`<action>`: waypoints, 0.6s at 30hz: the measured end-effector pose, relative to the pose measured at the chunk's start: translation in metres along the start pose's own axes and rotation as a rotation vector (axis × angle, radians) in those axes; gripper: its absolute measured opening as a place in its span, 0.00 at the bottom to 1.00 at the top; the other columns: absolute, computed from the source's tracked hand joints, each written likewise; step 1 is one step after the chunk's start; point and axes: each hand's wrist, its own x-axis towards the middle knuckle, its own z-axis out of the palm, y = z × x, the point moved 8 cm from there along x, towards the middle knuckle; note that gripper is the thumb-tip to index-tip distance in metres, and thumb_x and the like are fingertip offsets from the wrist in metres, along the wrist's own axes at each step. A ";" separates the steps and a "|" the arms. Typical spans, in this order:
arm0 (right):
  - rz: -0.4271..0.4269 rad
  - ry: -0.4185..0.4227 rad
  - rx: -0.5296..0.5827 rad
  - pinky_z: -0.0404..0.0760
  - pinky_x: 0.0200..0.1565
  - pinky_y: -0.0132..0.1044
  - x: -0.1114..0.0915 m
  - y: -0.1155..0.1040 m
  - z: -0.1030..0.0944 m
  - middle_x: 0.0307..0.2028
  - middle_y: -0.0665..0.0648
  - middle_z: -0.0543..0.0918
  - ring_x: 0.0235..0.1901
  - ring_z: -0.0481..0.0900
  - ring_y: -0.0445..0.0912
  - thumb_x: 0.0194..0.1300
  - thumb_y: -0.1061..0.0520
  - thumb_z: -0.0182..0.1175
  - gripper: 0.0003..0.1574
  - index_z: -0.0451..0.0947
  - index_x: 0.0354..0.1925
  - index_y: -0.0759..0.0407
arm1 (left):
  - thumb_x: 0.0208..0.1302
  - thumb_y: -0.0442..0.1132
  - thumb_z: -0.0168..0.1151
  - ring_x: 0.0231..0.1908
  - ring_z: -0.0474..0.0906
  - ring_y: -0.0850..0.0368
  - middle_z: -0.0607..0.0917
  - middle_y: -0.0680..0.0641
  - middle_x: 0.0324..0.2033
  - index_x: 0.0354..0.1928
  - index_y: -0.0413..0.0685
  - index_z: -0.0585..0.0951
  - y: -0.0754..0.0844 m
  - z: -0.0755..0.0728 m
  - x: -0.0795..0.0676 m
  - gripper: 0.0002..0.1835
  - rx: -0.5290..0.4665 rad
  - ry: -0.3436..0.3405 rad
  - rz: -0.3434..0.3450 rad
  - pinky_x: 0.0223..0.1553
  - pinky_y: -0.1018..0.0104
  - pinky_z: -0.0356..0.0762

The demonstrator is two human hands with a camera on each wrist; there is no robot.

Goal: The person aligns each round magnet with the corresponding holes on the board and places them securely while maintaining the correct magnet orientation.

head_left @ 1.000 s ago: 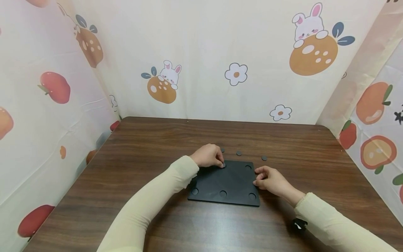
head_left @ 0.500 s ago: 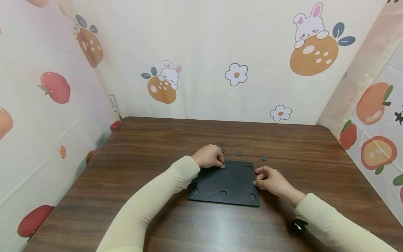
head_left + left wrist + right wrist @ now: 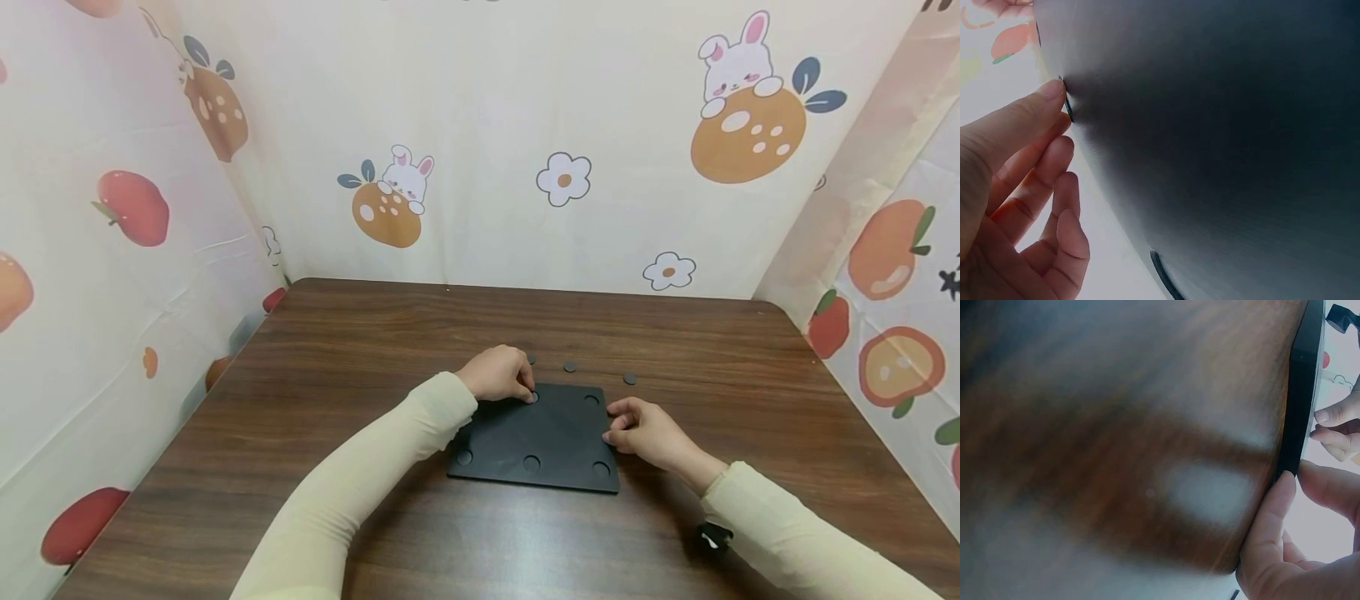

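A flat black board (image 3: pixel 536 433) with round recesses lies on the table. My left hand (image 3: pixel 495 373) reaches over its far left part, thumb and forefinger pinching a small grey disc (image 3: pixel 535 397) at the far middle recess. In the left wrist view, the left hand's (image 3: pixel 1029 156) thumb tip meets the forefinger there, the other fingers curling beneath; the disc is mostly hidden. At the board's right side, my right hand (image 3: pixel 643 429) holds the edge between thumb and fingers. The right wrist view shows the right hand (image 3: pixel 1304 531) gripping that dark edge (image 3: pixel 1300 394).
Behind the board, three loose grey discs lie in a row: a left disc (image 3: pixel 532 359), a middle disc (image 3: pixel 570 366) and a right disc (image 3: pixel 629 378). The brown wooden table (image 3: pixel 360 333) is bordered by printed curtains (image 3: pixel 487 100) at the back and sides.
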 end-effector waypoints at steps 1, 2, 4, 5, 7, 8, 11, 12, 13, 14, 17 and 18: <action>0.001 0.002 0.002 0.83 0.38 0.37 0.000 0.000 0.000 0.36 0.58 0.77 0.34 0.78 0.44 0.63 0.64 0.64 0.31 0.65 0.60 0.77 | 0.58 0.43 0.72 0.31 0.78 0.66 0.84 0.55 0.35 0.34 0.54 0.90 0.000 0.000 0.000 0.04 0.000 0.000 -0.001 0.34 0.72 0.76; 0.001 0.003 0.002 0.83 0.39 0.38 0.000 0.000 0.000 0.36 0.58 0.77 0.34 0.78 0.44 0.63 0.64 0.64 0.31 0.65 0.60 0.77 | 0.58 0.43 0.72 0.31 0.78 0.66 0.84 0.55 0.36 0.35 0.54 0.90 0.000 0.000 0.000 0.04 0.002 0.001 -0.002 0.34 0.72 0.76; 0.001 0.003 0.002 0.84 0.39 0.38 0.000 0.001 0.000 0.36 0.58 0.77 0.35 0.78 0.44 0.63 0.64 0.64 0.31 0.65 0.60 0.77 | 0.58 0.43 0.72 0.31 0.78 0.66 0.84 0.55 0.36 0.35 0.54 0.90 0.000 0.001 0.000 0.04 0.004 -0.002 -0.003 0.34 0.72 0.76; 0.003 0.005 0.002 0.84 0.40 0.39 0.001 0.002 0.000 0.36 0.59 0.77 0.34 0.78 0.44 0.63 0.64 0.64 0.31 0.66 0.60 0.76 | 0.58 0.43 0.72 0.31 0.78 0.66 0.85 0.55 0.36 0.35 0.54 0.90 0.000 0.001 0.000 0.04 0.005 -0.004 -0.003 0.34 0.72 0.77; 0.006 0.006 0.001 0.84 0.40 0.39 0.001 0.002 0.000 0.36 0.59 0.77 0.34 0.78 0.44 0.63 0.64 0.64 0.31 0.66 0.60 0.76 | 0.58 0.43 0.72 0.31 0.78 0.66 0.86 0.56 0.36 0.36 0.55 0.90 -0.001 0.002 0.001 0.05 -0.003 -0.010 -0.003 0.35 0.72 0.77; 0.006 0.005 0.000 0.84 0.40 0.39 0.001 0.003 0.000 0.36 0.59 0.77 0.34 0.78 0.44 0.63 0.64 0.64 0.31 0.66 0.60 0.76 | 0.59 0.44 0.71 0.31 0.78 0.66 0.86 0.56 0.35 0.36 0.55 0.90 -0.002 0.002 0.001 0.05 -0.007 -0.014 -0.003 0.35 0.72 0.77; 0.007 0.004 0.000 0.84 0.40 0.39 0.001 0.003 0.000 0.36 0.59 0.77 0.35 0.78 0.44 0.63 0.64 0.63 0.31 0.65 0.60 0.76 | 0.61 0.45 0.70 0.31 0.79 0.67 0.87 0.56 0.34 0.37 0.55 0.90 -0.004 0.004 0.001 0.06 -0.033 -0.027 -0.003 0.36 0.72 0.77; 0.007 0.004 0.001 0.84 0.40 0.39 0.001 0.003 0.000 0.36 0.58 0.77 0.35 0.78 0.44 0.63 0.64 0.63 0.32 0.65 0.60 0.76 | 0.62 0.46 0.69 0.31 0.79 0.67 0.88 0.56 0.34 0.38 0.55 0.89 -0.005 0.004 0.001 0.06 -0.045 -0.031 -0.003 0.36 0.72 0.77; 0.007 0.004 0.001 0.84 0.40 0.39 0.001 0.003 0.000 0.36 0.58 0.77 0.35 0.78 0.44 0.63 0.64 0.63 0.32 0.65 0.60 0.76 | 0.62 0.46 0.69 0.31 0.79 0.66 0.88 0.56 0.35 0.39 0.55 0.89 -0.006 0.004 0.000 0.07 -0.057 -0.034 -0.003 0.37 0.71 0.77; 0.006 0.003 0.001 0.84 0.40 0.40 0.001 0.003 0.000 0.36 0.58 0.77 0.35 0.78 0.44 0.64 0.64 0.63 0.32 0.65 0.61 0.76 | 0.63 0.47 0.68 0.32 0.79 0.66 0.88 0.56 0.36 0.40 0.54 0.89 -0.007 0.004 -0.001 0.08 -0.070 -0.036 -0.003 0.37 0.71 0.77; 0.007 0.002 0.002 0.84 0.41 0.40 0.001 0.002 0.000 0.36 0.58 0.77 0.35 0.78 0.44 0.64 0.64 0.63 0.32 0.65 0.61 0.76 | 0.63 0.47 0.68 0.34 0.80 0.64 0.87 0.54 0.40 0.44 0.53 0.88 -0.010 0.003 -0.004 0.11 -0.115 -0.031 0.001 0.38 0.70 0.78; 0.007 0.002 0.001 0.84 0.41 0.40 0.001 0.002 0.000 0.36 0.58 0.77 0.35 0.78 0.44 0.64 0.64 0.63 0.32 0.65 0.61 0.76 | 0.63 0.47 0.68 0.36 0.80 0.64 0.87 0.53 0.42 0.45 0.52 0.88 -0.011 0.003 -0.005 0.12 -0.125 -0.026 0.000 0.39 0.69 0.78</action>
